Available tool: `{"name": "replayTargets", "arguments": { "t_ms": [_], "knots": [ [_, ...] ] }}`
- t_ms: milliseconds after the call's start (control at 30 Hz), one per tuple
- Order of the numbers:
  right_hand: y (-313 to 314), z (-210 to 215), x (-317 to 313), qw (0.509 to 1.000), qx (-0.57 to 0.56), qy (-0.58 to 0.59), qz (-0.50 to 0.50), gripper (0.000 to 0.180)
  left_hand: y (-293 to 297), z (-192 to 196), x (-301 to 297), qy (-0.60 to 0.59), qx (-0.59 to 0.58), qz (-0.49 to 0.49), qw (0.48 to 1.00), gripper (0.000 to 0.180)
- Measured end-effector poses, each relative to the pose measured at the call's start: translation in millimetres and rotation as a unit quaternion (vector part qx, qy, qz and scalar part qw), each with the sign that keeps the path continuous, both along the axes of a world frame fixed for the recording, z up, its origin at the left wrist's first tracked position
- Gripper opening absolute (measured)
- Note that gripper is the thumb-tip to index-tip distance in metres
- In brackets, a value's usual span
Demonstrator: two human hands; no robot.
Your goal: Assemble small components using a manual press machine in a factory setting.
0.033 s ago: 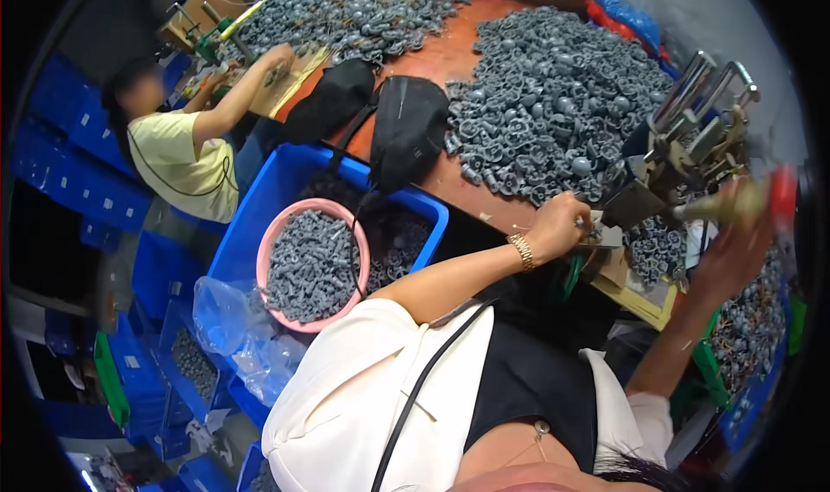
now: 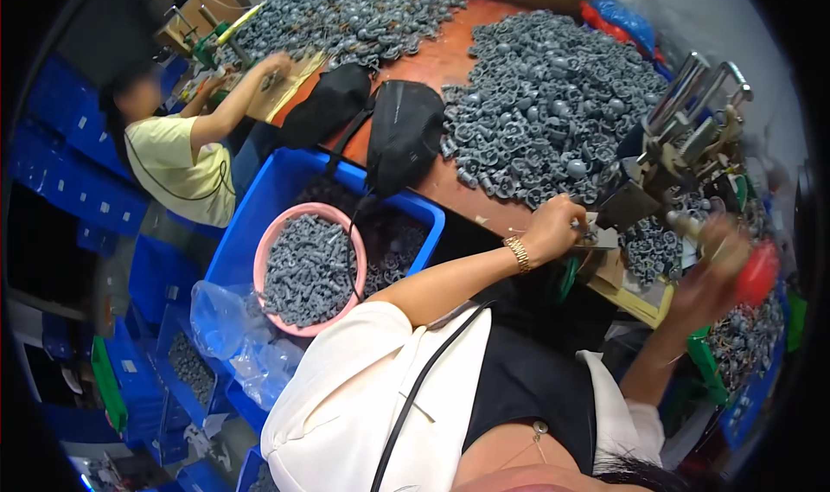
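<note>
A long brown table (image 2: 450,68) fills the upper part of the view, and on it lies a very big heap of small grey rubber parts (image 2: 545,103). Below the table edge stands a blue crate (image 2: 259,207) with a pink bowl (image 2: 264,243) inside, both holding more grey parts. A black bag (image 2: 402,133) hangs over the table edge. Another person in a yellow shirt (image 2: 177,159) works at the far left.

At the right stands a small metal press (image 2: 683,137) with a lever that ends in a red handle (image 2: 759,271). The right hand (image 2: 713,267) is closed around this handle; it is blurred, so the grip is not seen exactly.

The left hand (image 2: 553,226) is at the base of the press, fingers curled and pinched together. It seems to hold one small grey part, but the fingers cover it, so I cannot tell surely. The press base lies just to the right of these fingers, and the left hand is the nearer one to it.
</note>
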State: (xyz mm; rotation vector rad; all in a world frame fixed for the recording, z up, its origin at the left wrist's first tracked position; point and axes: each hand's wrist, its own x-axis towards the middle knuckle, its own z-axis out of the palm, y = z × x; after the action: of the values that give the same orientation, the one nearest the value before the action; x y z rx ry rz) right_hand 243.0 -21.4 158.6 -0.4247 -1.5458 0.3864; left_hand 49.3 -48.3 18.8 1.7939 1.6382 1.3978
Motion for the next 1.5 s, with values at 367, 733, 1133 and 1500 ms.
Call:
{"name": "replayTargets", "arguments": {
  "t_ms": [367,733,1133,1500],
  "knots": [
    [-10.3,-3.2,47.9,0.952,0.009,-0.031,-0.304,0.02,-18.3,-0.2,4.5,0.183,-0.033,-0.004,0.982,0.024],
    [63.9,-68.2,195.6,0.952,-0.212,-0.03,-0.22,0.013,-0.7,85.0,-83.9,-0.386,-0.142,-0.107,0.905,0.023],
    [102.7,-99.8,258.0,0.902,-0.313,-0.087,-0.286,0.017,207.7,-26.6,-179.7,0.145,-0.014,0.124,0.982,0.031],
    [170.4,-93.1,335.1,0.848,-0.22,-0.299,-0.378,0.019,263.2,-27.5,-80.8,0.377,-0.041,0.141,0.915,0.037]
  ]
}}
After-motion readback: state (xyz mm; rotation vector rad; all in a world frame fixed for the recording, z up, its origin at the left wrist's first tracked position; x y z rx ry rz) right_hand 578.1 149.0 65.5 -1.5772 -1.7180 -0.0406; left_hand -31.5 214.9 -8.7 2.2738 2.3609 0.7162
